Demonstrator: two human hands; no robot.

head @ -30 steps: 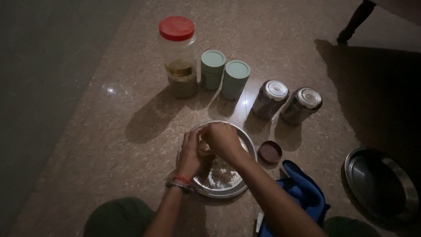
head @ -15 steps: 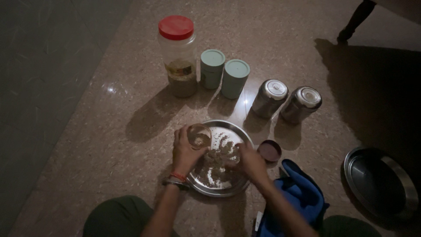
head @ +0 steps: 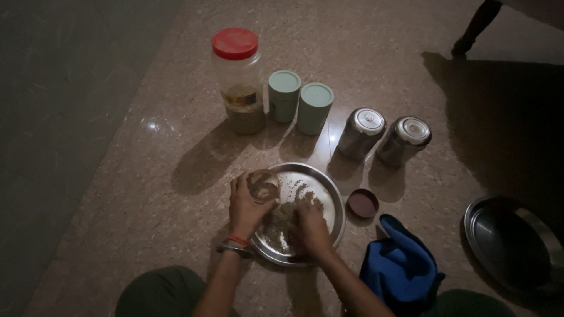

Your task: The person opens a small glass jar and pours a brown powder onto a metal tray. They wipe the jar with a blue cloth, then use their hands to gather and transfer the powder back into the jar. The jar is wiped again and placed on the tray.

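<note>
Bare floor (head: 147, 176) left of the steel plate (head: 329, 194); jars behind, brown lid (head: 362, 203) and blue cloth (head: 399, 264) crowding its right.

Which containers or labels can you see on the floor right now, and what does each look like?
Clear plastic jar: far left of the row, red lid, paper label, partly filled.
Two mint-green lidded canisters: right of it.
Two steel lidded tins: further right.
Small clear jar: in the left hand, over the steel plate.
</note>
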